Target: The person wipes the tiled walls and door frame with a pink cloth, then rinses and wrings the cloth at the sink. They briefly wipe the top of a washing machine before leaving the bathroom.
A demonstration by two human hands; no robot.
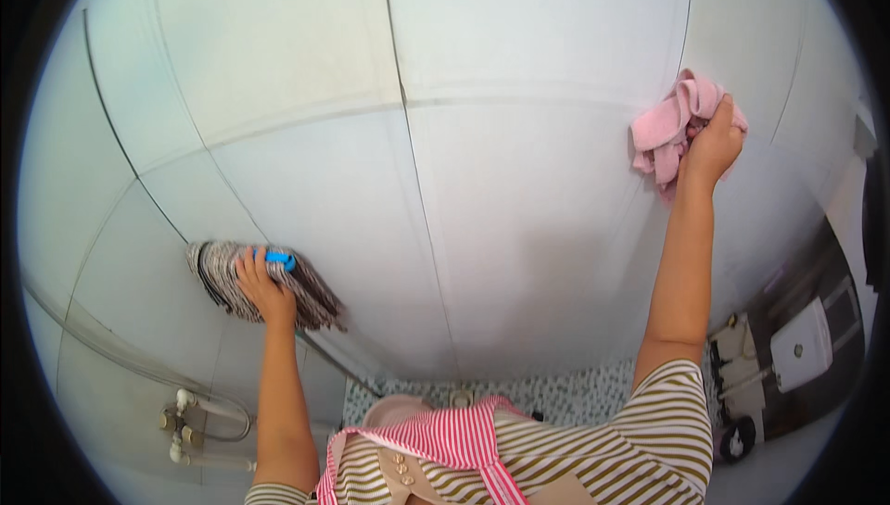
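My right hand (716,140) grips a bunched pink cloth (660,131) against the large pale wall panels (528,157), at the upper right. At the lower left, my left hand (268,293) rests on a string mop head (222,279) of grey and brown strands with a blue plastic clip (279,259). The fingers of that hand are spread over the strands near the clip, and whether they grip it is hard to tell. A dark pole shows below the mop head and slants down toward the floor.
White pipes with valves (182,428) run along the wall at the lower left. A white toilet cistern (802,346) is at the right. Below lies a mosaic-patterned floor (577,394) with a drain (461,397) and a pinkish basin or bucket (395,408), partly hidden by the striped apron.
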